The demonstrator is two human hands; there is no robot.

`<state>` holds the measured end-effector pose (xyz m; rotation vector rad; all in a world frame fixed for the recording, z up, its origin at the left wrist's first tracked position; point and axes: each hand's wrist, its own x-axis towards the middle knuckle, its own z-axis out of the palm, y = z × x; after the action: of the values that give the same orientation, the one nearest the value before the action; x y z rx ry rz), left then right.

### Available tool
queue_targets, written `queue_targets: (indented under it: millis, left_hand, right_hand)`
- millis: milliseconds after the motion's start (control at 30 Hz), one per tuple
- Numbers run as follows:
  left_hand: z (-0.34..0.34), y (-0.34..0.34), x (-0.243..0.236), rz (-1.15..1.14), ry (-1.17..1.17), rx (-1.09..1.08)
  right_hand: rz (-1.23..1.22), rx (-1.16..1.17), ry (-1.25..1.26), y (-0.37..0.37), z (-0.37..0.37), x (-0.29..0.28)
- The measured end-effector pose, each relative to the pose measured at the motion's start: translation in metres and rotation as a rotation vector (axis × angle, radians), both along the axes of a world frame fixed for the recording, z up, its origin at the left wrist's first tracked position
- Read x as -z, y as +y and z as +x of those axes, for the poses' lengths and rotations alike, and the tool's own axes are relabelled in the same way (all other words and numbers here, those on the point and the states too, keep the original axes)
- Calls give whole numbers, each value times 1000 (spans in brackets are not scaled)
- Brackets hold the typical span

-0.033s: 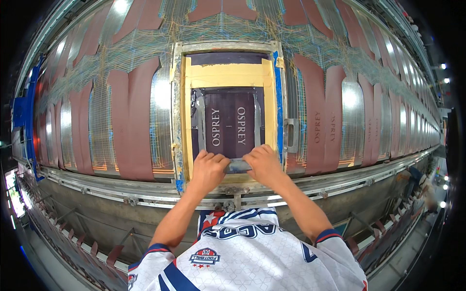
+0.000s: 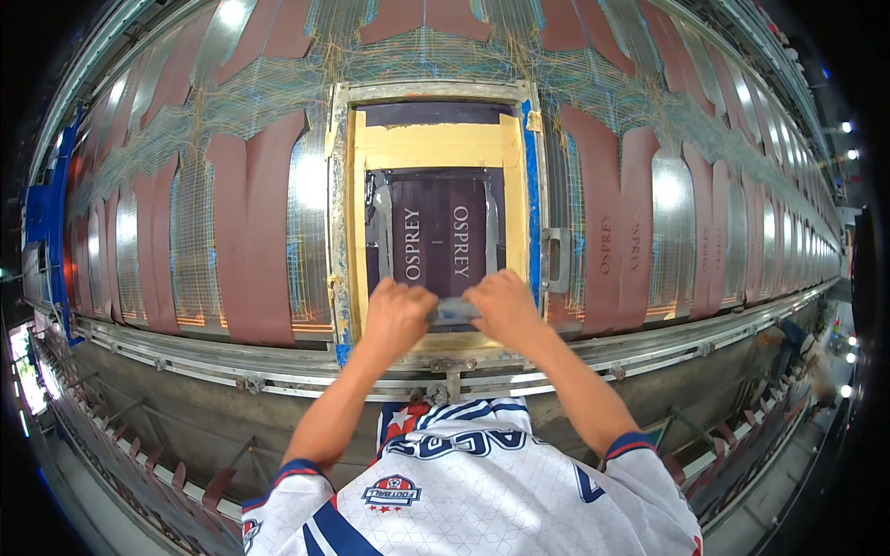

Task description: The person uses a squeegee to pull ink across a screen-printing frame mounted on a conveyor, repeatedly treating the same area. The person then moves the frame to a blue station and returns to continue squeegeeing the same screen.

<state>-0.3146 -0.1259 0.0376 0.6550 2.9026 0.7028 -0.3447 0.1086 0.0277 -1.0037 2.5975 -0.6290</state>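
Observation:
In front of me lies a screen-printing frame [image 2: 341, 195] with yellow tape, blue tape along its right side and a dark purple mesh [image 2: 436, 236] bearing two columns of pale lettering. My left hand [image 2: 397, 310] and my right hand [image 2: 502, 310] both grip a grey-blue squeegee [image 2: 454, 312] laid crosswise at the near end of the mesh. My fingers are wrapped over its bar, one hand at each end, and look slightly blurred. A metal handle [image 2: 556, 259] sticks out from the frame's right side. What lies directly under the screen is hidden.
Maroon cut pieces [image 2: 250, 241] lie in rows on a long metal printing table [image 2: 311, 278], some with dark lettering on the right [image 2: 607, 241]. A metal rail [image 2: 213, 340] runs along the near edge. A blue machine part [image 2: 46, 222] stands far left; more pieces hang below.
Both hands and the squeegee have shifted slightly up the screen, away from my body, and are more blurred. The frame and the pieces around it stay in place.

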Motion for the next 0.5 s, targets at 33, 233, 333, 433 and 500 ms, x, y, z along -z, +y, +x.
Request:
queue_targets:
  millis: [33,233,333,433,500]
  left_hand:
    - [-18,-3,3,-47,38,13]
    - [-185,-19,-4,-85,167,14]
    - [-183,-19,4,-46,164,-7]
    - [-110,-12,14,-22,173,-20]
    - [-42,-7,16,-73,128,-13]
  right_hand:
    - [3,-4,65,-2,-22,-4]
    - [17,132,114,-28,-182,-15]
    - [57,175,89,-29,-179,-14]
    - [18,101,135,-17,-113,10]
    - [99,40,66,-13,-46,2]
